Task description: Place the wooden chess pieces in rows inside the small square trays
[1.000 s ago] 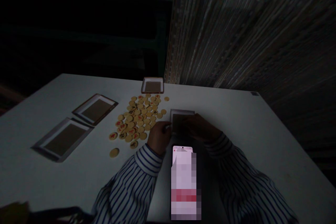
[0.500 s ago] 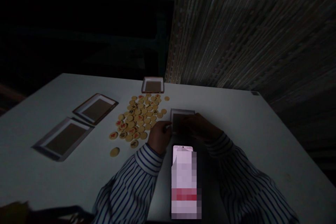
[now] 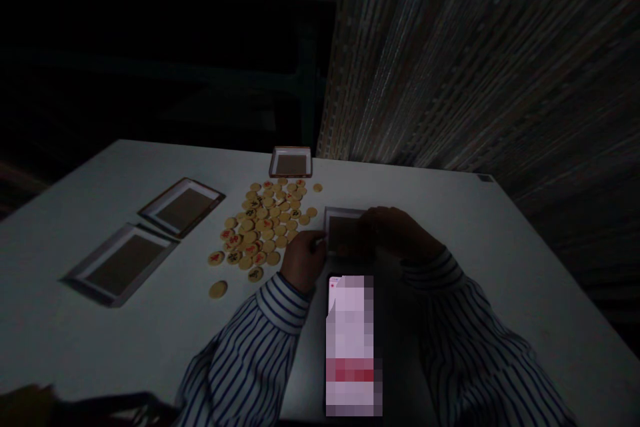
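In front of me on the white table a small shallow box with pale walls and a brown bottom lies facing up. My left hand is closed on its left edge, thumb and fingers pinching the wall. My right hand curls over the box's right side; its fingers are in deep shadow. Round wooden xiangqi pieces, some with red or black characters, lie in a loose heap left of the box. Just nearer than the box lies a lit phone, its screen pixelated.
Another shallow tray stands at the table's far edge. Two more open box parts, one brown-rimmed and one pale, lie at the left. A bead-like curtain hangs behind the white table. The room is dim.
My right hand has shifted a little to the right and away from me along the box's right side. My left hand stays at the left edge.
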A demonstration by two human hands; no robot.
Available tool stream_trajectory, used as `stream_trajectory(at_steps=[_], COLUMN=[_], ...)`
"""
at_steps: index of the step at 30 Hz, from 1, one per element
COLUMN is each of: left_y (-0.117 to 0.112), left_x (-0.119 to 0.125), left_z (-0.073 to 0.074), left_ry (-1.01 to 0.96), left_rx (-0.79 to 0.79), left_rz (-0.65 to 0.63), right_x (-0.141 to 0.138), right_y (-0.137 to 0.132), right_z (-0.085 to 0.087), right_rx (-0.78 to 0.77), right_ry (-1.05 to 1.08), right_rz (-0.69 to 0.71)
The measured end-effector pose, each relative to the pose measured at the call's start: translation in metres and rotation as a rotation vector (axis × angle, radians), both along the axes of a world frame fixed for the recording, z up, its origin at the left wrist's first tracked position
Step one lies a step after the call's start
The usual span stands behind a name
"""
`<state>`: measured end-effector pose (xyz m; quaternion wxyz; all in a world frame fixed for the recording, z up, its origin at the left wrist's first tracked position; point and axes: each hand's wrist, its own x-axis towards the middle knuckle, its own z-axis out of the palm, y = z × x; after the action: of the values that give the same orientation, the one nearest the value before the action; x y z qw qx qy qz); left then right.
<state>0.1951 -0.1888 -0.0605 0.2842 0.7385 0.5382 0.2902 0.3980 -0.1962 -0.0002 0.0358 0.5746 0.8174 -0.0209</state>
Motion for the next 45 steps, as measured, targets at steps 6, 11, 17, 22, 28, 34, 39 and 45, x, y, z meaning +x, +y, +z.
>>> stream_trajectory(at_steps=[6,11,17,22,28,34,39,45], left_y=[0.000,0.000,-0.001,0.000,0.000,0.001,0.000,-0.003], left_x=[0.000,0.000,0.000,0.000,0.001,0.000,0.000,0.002], left_z=[-0.003,-0.003,0.000,-0.002,-0.002,-0.001,0.001,0.007], left_ry=[-0.015,-0.025,-0.029,-0.014,-0.025,-0.071,-0.151,-0.227], left_rx=[-0.013,-0.001,0.002,-0.008,-0.041,-0.017,0.033,0.079], left_rz=[0.008,0.001,0.002,-0.010,-0.004,0.015,0.026,0.024], right_x=[0.012,0.011,0.011,0.011,0.010,0.009,0.005,0.002], right_y=[-0.006,-0.006,-0.004,-0.003,-0.005,-0.005,-0.006,-0.007], right_z=[-0.003,-0.004,-0.006,-0.006,-0.005,-0.001,0.000,0.004], right_rx=[-0.026,-0.090,-0.118,-0.121,-0.120,-0.019,0.046,0.083], right_ry=[-0.051,-0.094,-0.110,-0.124,-0.143,-0.090,-0.029,0.083], right_rz=[-0.121,-0.141,-0.127,-0.092,-0.097,-0.117,-0.102,-0.064])
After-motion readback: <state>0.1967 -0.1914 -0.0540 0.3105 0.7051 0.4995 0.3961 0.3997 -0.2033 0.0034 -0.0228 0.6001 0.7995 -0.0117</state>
